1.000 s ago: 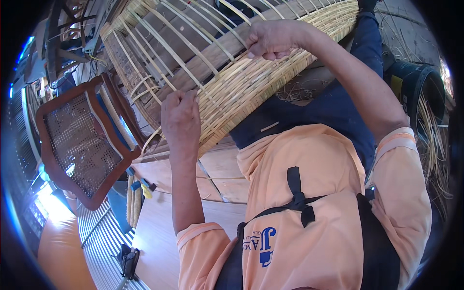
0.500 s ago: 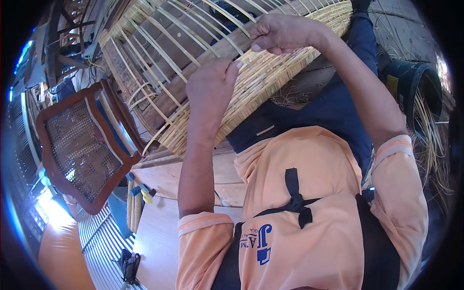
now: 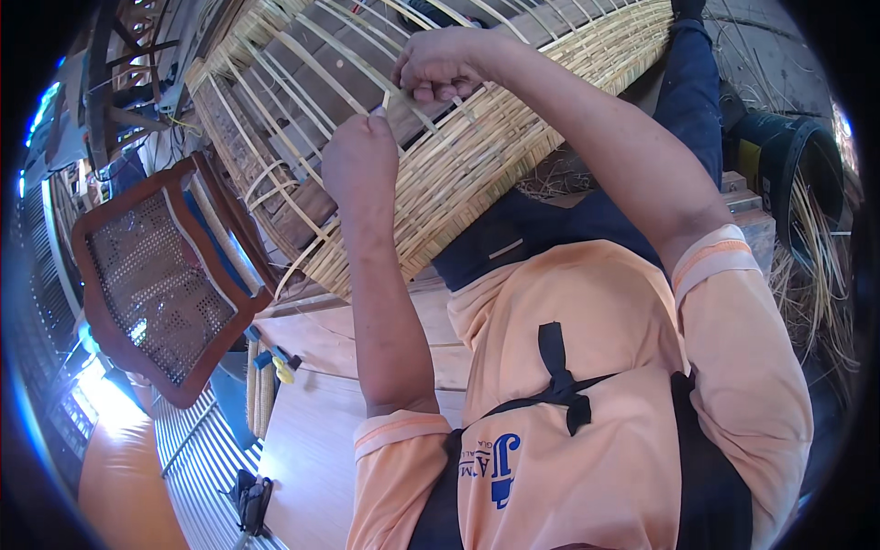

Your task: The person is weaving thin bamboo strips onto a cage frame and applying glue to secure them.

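Note:
A large panel of pale woven cane (image 3: 477,151) lies across the top of the view, tightly woven along its near band. From that band, bare cane stakes (image 3: 312,69) run outward, spaced apart. My left hand (image 3: 360,163) is closed in a fist above the panel's left part, with a short end of a cane strip (image 3: 386,100) sticking up at its thumb. Just beyond and to the right, my right hand (image 3: 445,66) is curled closed over the stakes. What its fingers hold is hidden.
A brown wooden frame with a perforated cane panel (image 3: 156,284) stands at left. At right, a dark bucket (image 3: 796,174) lies near loose cane strips (image 3: 816,275). A pale board (image 3: 316,449) and a small black object (image 3: 249,502) are at lower left.
Both hands have moved left along the panel, the right one farther. The short strip end now shows between them.

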Tool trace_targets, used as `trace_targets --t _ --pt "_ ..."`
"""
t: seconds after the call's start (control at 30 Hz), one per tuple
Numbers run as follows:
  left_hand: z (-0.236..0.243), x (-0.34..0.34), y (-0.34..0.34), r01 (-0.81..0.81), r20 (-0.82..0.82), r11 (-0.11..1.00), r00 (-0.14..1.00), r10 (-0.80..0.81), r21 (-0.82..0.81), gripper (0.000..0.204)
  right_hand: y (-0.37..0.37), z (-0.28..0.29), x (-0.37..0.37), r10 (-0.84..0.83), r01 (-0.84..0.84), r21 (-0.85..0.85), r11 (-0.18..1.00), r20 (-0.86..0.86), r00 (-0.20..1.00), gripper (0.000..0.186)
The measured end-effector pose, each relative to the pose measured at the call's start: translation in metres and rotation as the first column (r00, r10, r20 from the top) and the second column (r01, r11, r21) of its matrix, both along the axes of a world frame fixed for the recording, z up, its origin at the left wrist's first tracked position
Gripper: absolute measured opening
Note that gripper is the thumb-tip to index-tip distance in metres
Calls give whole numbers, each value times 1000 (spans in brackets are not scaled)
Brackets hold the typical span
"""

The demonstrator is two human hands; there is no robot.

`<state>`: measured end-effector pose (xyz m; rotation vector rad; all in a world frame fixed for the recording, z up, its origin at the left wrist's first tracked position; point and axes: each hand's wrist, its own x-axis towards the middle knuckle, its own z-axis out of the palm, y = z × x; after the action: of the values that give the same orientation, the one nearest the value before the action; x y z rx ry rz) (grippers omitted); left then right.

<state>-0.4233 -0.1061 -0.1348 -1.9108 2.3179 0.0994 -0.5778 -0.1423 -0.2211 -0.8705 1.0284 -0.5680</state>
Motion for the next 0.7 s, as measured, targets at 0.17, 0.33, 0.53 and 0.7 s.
trace_targets --t 0.17,0.33,0.53,0.7 --pt "2 -2 -13 -19 51 996 999 14 89 38 1 8 -1 -52 52 33 998 -16 999 15" --pt "4 -9 -14 -67 110 987 993 52 143 36 -2 14 5 -97 101 23 995 -126 987 23" --pt "3 -6 -18 -36 106 994 994 24 107 38 0 5 12 -217 223 59 973 -95 972 20" --pt "15 -9 -17 -177 -251 962 941 228 209 38 12 20 13 -253 211 -158 965 -332 909 21"
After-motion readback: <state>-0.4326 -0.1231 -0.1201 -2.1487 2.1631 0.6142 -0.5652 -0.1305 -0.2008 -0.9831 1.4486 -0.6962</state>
